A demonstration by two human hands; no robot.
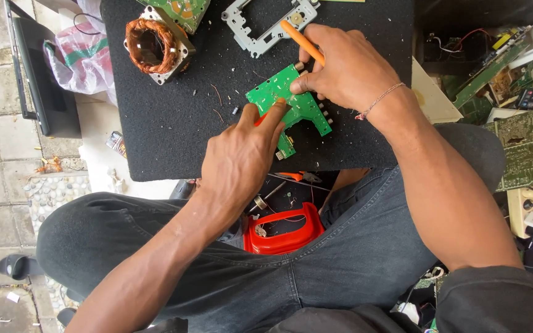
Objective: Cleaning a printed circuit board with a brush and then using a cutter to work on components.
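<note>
The small green circuit board [291, 102] with its odd stepped shape lies flat on the black foam mat surface [174, 123], near the front edge, just over the person's knees. The left hand [242, 157] presses down on the board. Its first finger and thumb are stretched out, and their tips push on the near side of the board. Something small and red peeks out under them; I cannot tell what it is. The right hand [347, 68] has its fingers pinched tight around a thin orange-handled tool [302, 42], held like a pencil. The tip of the tool is hidden behind the fingers, at the far end of the board.

It looks like the person is picking or prying at a part on the board. That work needs the board kept very still and only a soft push.

A round coil of copper wire [151, 43] and a grey metal frame [266, 24] sit further back on the mat. A red plastic tray [285, 231] lies between the legs
</note>
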